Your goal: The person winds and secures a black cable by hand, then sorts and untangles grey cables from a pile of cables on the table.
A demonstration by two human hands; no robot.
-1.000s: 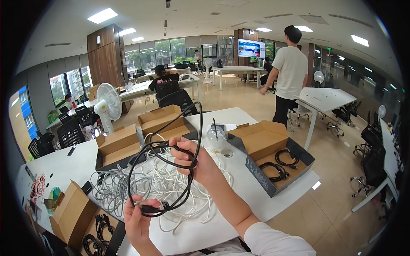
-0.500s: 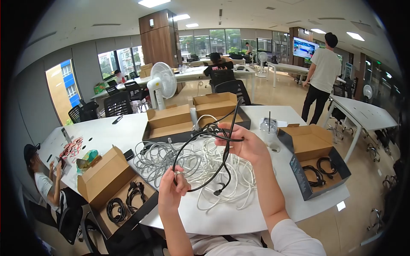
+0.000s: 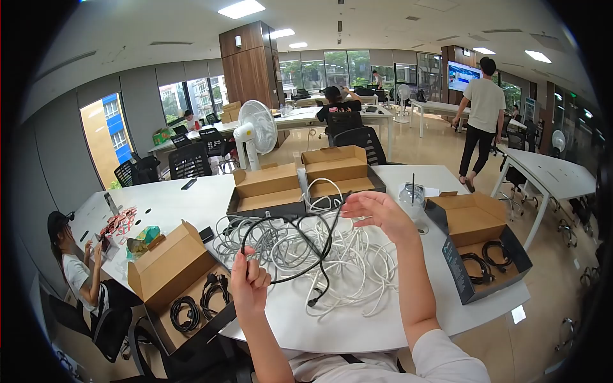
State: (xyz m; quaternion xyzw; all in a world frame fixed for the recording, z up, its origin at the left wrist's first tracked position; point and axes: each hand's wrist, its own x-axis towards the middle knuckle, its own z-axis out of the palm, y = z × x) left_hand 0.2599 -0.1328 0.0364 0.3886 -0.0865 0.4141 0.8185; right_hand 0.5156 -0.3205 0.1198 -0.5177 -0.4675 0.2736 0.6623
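Cable of black colour [image 3: 329,244] is held up in an open loop over the near part of the white desk [image 3: 281,327], between the two hands. The left hand [image 3: 251,281] is curled, with thumb and forefinger pinching the left bend of this loop. The right hand [image 3: 377,214] has its fingers half stretched at the upper right end of the loop; I cannot tell whether they grip the cable or only touch it. Below and behind lie a tangle of grey cables [image 3: 225,237] on the left and loose white cables [image 3: 367,281] on the right. The black strands cross each other inside the loop, so a quick pull could tighten this crossing into a knot. The plug [image 3: 313,301] hangs low in front of the white cables and might catch in them, dragging several along. If the right fingers are as loose as they look, that end could slip down into the pile. A clear plastic cup [image 3: 412,199] with a straw stands just beyond the right hand, left of the right carton [image 3: 469,214]; a wide outward swing could knock it over, and any liquid would reach the cables.
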